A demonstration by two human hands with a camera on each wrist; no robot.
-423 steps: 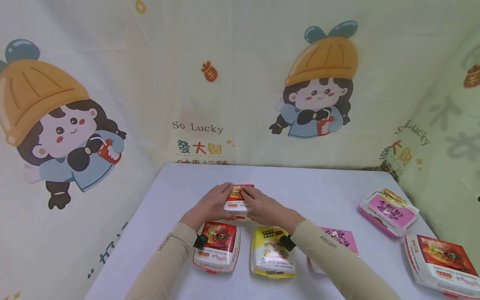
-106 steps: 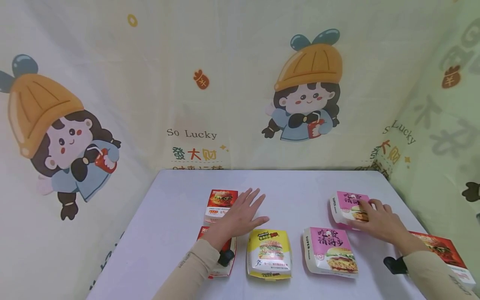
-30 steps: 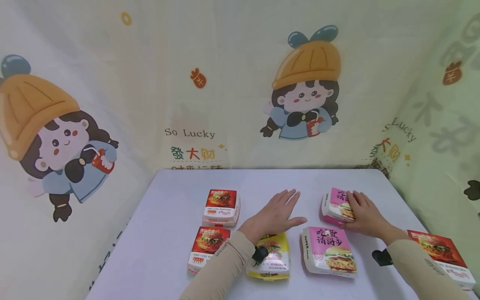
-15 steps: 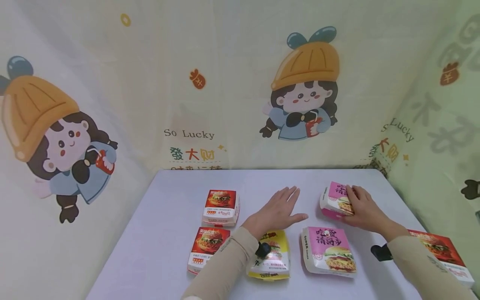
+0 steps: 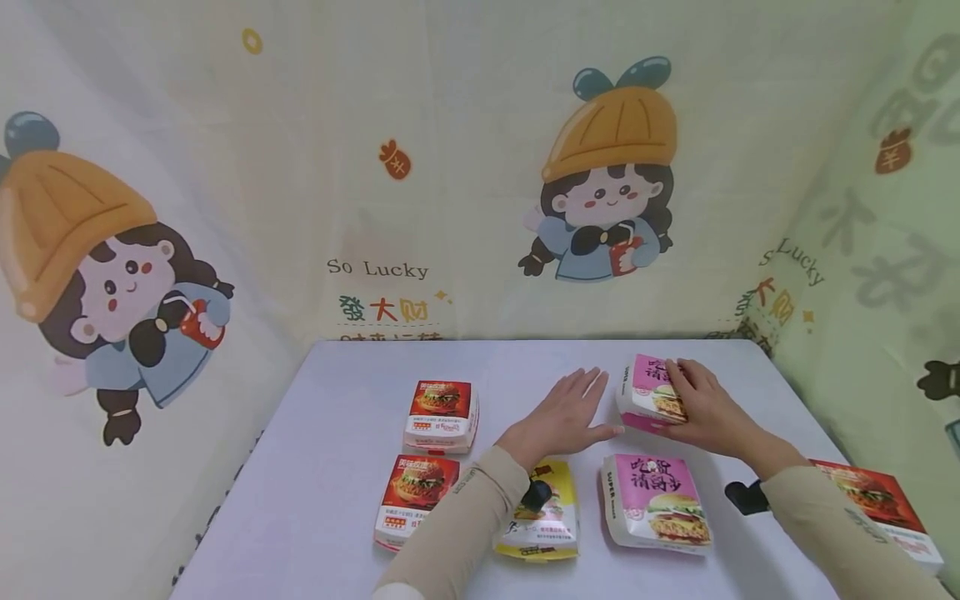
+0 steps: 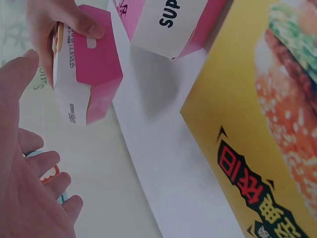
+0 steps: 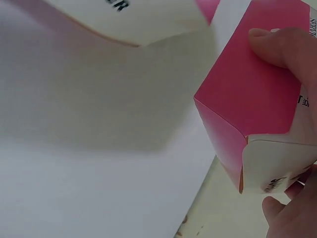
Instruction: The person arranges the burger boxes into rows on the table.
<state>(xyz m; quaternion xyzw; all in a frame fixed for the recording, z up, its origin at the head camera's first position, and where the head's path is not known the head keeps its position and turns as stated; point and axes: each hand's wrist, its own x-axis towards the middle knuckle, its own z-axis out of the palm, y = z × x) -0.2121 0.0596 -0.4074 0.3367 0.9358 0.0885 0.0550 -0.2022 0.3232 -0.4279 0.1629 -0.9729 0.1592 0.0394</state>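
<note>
My right hand grips a pink-and-white burger box by its right side, the thumb on the pink front face. This box is tilted and appears raised off the table. Just in front of it sits a second pink burger box. To the left, my left hand hovers with its fingers extended and nothing in them, apart from the held box. Beneath that wrist lies a yellow burger box, partly hidden by the sleeve. Two red-and-white burger boxes, a rear one and a front one, stand further left.
Another red burger box sits at the table's right edge, partly covered by the right sleeve. The white table is enclosed by hanging printed cloth at the back and both sides.
Earlier, both hands were on the rear red box. Since then my right hand has taken the pink box from the far right and carried it left; my left hand has drifted right.
</note>
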